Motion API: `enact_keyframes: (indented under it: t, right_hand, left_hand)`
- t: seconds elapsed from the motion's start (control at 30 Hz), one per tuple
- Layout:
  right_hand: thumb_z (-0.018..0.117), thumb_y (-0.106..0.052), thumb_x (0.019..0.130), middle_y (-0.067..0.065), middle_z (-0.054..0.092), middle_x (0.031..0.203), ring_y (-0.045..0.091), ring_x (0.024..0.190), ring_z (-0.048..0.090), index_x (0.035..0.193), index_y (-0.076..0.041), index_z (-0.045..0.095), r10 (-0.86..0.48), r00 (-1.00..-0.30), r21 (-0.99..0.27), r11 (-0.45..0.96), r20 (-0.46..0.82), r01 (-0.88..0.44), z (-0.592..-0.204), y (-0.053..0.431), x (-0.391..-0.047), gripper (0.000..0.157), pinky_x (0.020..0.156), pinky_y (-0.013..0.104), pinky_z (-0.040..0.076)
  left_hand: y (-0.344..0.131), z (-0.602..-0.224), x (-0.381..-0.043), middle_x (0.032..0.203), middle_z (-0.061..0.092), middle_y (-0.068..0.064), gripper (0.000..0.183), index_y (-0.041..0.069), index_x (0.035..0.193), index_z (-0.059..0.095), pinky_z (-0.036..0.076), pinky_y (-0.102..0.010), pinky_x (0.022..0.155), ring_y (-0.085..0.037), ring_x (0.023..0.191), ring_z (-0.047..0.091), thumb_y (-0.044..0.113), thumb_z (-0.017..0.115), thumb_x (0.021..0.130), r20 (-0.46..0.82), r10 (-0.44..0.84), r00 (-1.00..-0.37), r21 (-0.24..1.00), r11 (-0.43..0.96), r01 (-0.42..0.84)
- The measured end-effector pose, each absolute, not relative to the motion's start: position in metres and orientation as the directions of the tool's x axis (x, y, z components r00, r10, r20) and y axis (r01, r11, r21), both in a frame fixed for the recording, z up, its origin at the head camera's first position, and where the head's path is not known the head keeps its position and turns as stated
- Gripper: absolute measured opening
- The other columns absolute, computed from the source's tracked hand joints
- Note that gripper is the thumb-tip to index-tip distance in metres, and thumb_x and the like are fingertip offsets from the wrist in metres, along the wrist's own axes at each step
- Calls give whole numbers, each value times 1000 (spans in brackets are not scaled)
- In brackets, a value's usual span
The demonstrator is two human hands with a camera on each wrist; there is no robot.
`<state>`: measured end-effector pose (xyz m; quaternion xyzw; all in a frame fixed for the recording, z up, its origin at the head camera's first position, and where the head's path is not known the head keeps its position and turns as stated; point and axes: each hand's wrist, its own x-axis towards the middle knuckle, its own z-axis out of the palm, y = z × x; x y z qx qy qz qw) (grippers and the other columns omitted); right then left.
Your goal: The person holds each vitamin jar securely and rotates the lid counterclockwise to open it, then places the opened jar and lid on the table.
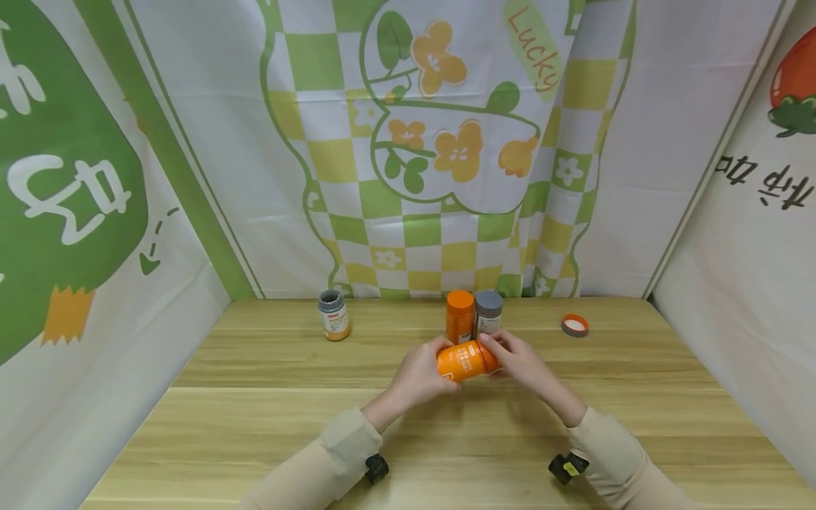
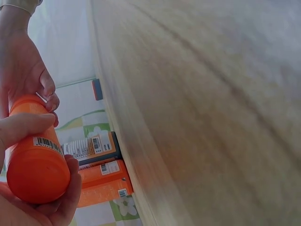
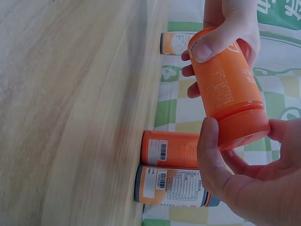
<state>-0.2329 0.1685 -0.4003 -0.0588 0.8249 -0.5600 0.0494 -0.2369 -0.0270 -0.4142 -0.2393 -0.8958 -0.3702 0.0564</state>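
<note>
An orange bottle (image 1: 462, 361) is held tilted on its side above the table. My left hand (image 1: 421, 373) grips it around the body near its base, thumb across the side. My right hand (image 1: 519, 361) pinches the orange cap (image 3: 242, 127) between thumb and fingers; in the right wrist view the cap sits on the bottle's neck. Just behind the hands stand a second orange bottle (image 1: 460, 315) with its cap on and a grey-capped bottle (image 1: 489, 312), side by side.
An uncapped grey-necked bottle (image 1: 334, 316) stands at the back left of the wooden table (image 1: 268, 425). A loose orange and grey lid (image 1: 575, 325) lies at the back right, its white inside facing up. A patterned curtain (image 1: 421, 248) hangs behind the table.
</note>
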Motion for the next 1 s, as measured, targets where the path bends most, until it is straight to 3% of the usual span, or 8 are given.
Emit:
enact_keyframes:
  t: [0.17,0.43,1.0]
  right_hand:
    - [46,-35,90,20,55,101,17,72,59,113,4,47,-179,-984,-941,333,-8,-53,-400,170,-233,45,68,45,50]
    - [48,-43,87,20,54,103,18,77,59,114,1,48,-186,-982,-937,340,19,-83,-399,169,-230,51,68,42,51]
    - [49,-40,87,21,56,103,20,79,60,112,-1,51,-179,-981,-937,322,80,-136,-395,169,-228,47,68,43,51]
  left_hand:
    - [-28,-414,-236,84,60,1,57,17,100,52,41,-23,56,-11,67,51,18,80,51,296,380,-877,619,623,479]
    - [-28,-412,-235,84,60,1,57,18,101,51,41,-23,58,-11,68,52,18,80,52,305,386,-871,607,625,490]
    - [-27,-407,-233,92,60,1,56,14,102,57,41,-25,64,-12,75,52,15,79,51,394,367,-843,510,676,532]
